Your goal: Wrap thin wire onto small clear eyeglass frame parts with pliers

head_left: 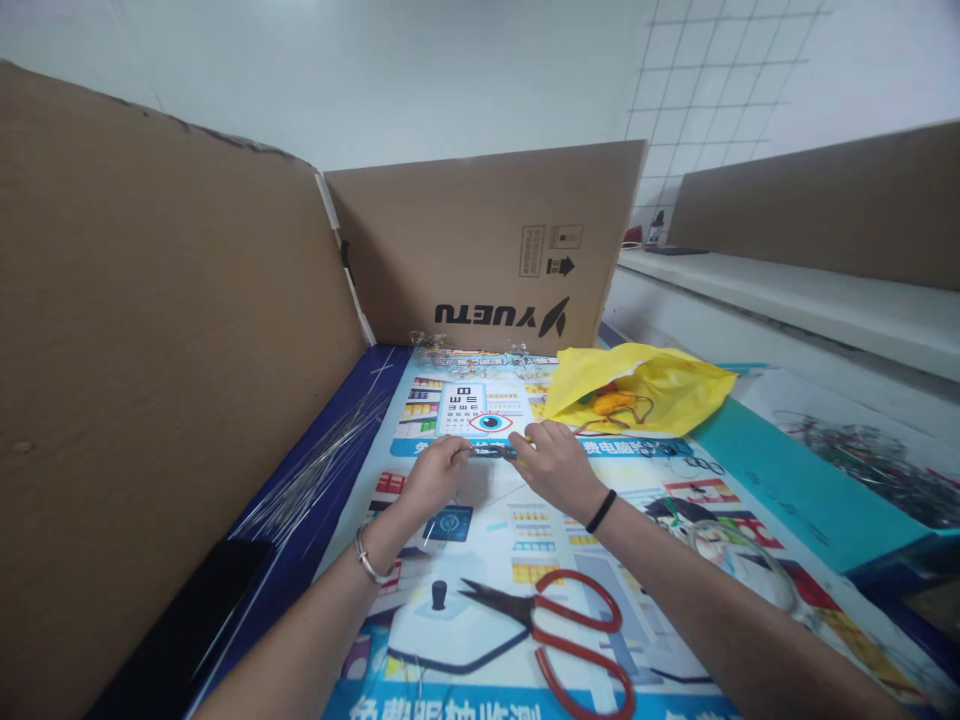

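Note:
My left hand [441,470] is closed in a pinch on a thin wire, of which only a short bit shows at the fingertips. In my right hand [559,465] is a small pair of pliers [496,452], its dark metal jaws pointing left at the wire. The hand covers most of the handles. Both hands meet over the printed sheet, just below the picture of an eye. Nearer to me lie large scissors [531,612] with red handles and dark blades, spread partly apart, touched by neither hand.
Long thin wires [319,465] lie along the left side. An open yellow bag [660,385] with orange cord inside sits at the right back. Cardboard panels [480,240] wall the back and left. A wire tangle [862,455] and a dark flat object [195,620] flank the work area.

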